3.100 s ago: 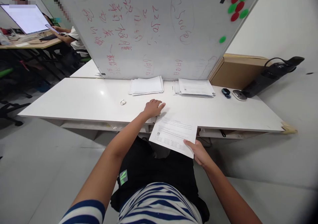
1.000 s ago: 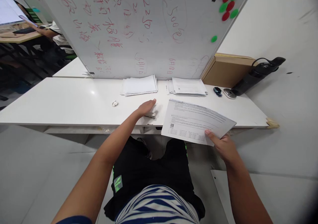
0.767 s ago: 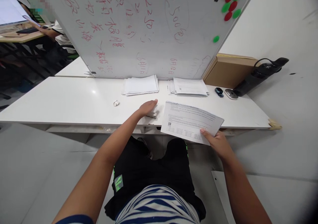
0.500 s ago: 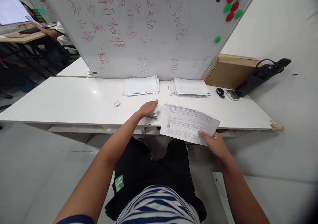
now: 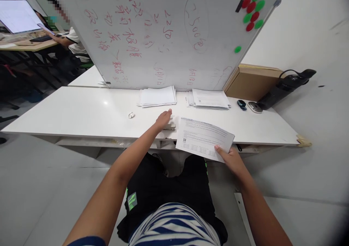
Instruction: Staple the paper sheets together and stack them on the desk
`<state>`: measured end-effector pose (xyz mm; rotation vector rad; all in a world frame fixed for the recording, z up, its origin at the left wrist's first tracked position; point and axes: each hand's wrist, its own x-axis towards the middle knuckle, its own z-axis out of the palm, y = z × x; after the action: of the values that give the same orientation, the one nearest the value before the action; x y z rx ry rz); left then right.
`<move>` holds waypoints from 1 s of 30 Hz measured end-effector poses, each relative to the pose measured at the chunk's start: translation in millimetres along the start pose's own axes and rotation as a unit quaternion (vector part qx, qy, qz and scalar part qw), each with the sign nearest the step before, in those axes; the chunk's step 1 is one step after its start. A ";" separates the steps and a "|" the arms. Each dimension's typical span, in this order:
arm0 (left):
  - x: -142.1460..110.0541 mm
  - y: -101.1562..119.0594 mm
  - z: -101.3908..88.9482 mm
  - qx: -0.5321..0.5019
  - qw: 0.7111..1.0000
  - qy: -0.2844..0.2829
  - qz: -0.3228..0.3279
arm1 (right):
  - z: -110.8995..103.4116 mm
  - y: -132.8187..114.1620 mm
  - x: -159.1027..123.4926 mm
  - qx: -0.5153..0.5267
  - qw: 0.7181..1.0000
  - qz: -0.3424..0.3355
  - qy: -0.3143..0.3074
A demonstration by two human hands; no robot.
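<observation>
My right hand point(image 5: 230, 158) grips the lower right corner of a thin sheaf of printed paper point(image 5: 205, 137), its thumb on top. The printed side faces up, and a small QR code shows near the left edge. My left hand point(image 5: 163, 119) is over the desk just left of the paper, back of the hand toward me and fingers stretched out. Right beside and under it lies a small grey stapler point(image 5: 170, 126), partly covered by the hand; I cannot tell whether they touch.
Two paper stacks, left point(image 5: 158, 96) and right point(image 5: 210, 98), lie against the whiteboard point(image 5: 174, 60). A white ring-like item point(image 5: 131, 115) is on the desk point(image 5: 95, 111). At right are a mouse point(image 5: 255, 107), black bottle point(image 5: 283, 89) and cardboard box point(image 5: 253, 81). Another person sits far left.
My left hand has shifted slightly, and more of the stapler shows. The sheaf in my right hand has moved a little left. The view has tilted slightly.
</observation>
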<state>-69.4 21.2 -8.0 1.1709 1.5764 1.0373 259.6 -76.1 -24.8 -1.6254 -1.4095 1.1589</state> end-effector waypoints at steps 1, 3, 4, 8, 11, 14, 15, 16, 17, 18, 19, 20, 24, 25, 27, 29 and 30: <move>0.7 1.8 -3.2 -0.049 0.999 0.010 0.004 | -0.3 -0.5 -0.7 0.000 1.000 -0.005 0.002; 1.5 4.7 -13.8 -0.153 0.988 0.020 0.018 | -1.4 -1.5 -2.8 -0.002 1.000 -0.012 0.008; 1.2 4.9 -20.9 -0.197 0.980 0.022 0.029 | -2.3 -1.7 -4.1 -0.004 1.000 -0.013 0.011; -6.3 -9.6 -56.0 -0.148 0.985 0.049 0.079 | -6.3 2.6 -7.2 -0.008 0.999 0.000 0.033; -15.7 -31.7 -81.9 0.120 0.980 0.054 0.150 | -6.3 13.7 -2.4 0.016 0.998 0.007 0.064; -21.5 -50.7 -98.5 0.364 0.903 0.005 0.227 | 0.7 21.3 9.5 0.070 0.992 -0.014 0.103; -21.8 -55.0 -101.0 0.409 0.879 -0.004 0.245 | 4.5 20.1 14.6 0.090 0.988 -0.028 0.121; -21.3 -58.4 -102.1 0.440 0.861 -0.007 0.256 | 8.9 16.4 20.2 0.109 0.983 -0.044 0.143; -20.1 -60.8 -102.1 0.462 0.849 -0.002 0.258 | 13.7 10.2 26.4 0.126 0.976 -0.058 0.167; -18.4 -62.5 -101.4 0.479 0.841 0.003 0.251 | 18.8 2.0 33.1 0.144 0.968 -0.072 0.192; -16.5 -63.7 -100.3 0.494 0.836 0.003 0.237 | 24.1 -7.8 40.5 0.162 0.960 -0.084 0.212; -14.5 -64.5 -99.1 0.507 0.834 -0.002 0.220 | 29.8 -18.6 48.7 0.178 0.953 -0.096 0.225; -9.0 -66.0 -98.1 0.523 0.833 -0.043 0.176 | 59.1 -61.4 91.2 0.222 0.947 -0.132 0.190; -8.5 -66.0 -98.7 0.521 0.834 -0.047 0.174 | 69.1 -71.2 104.3 0.229 0.950 -0.131 0.165; -8.2 -65.6 -100.1 0.518 0.837 -0.051 0.169 | 92.4 -90.2 133.1 0.237 0.959 -0.112 0.109; -8.4 -64.9 -101.4 0.515 0.839 -0.053 0.165 | 118.1 -109.1 164.3 0.229 0.968 -0.085 0.051; -8.6 -64.4 -102.0 0.513 0.841 -0.054 0.164 | 130.8 -118.6 180.3 0.216 0.974 -0.069 0.021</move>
<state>-180.7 -11.7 -41.8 2.2280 1.9177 0.2157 96.8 115.0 1.3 -1.2197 -1.1251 1.2392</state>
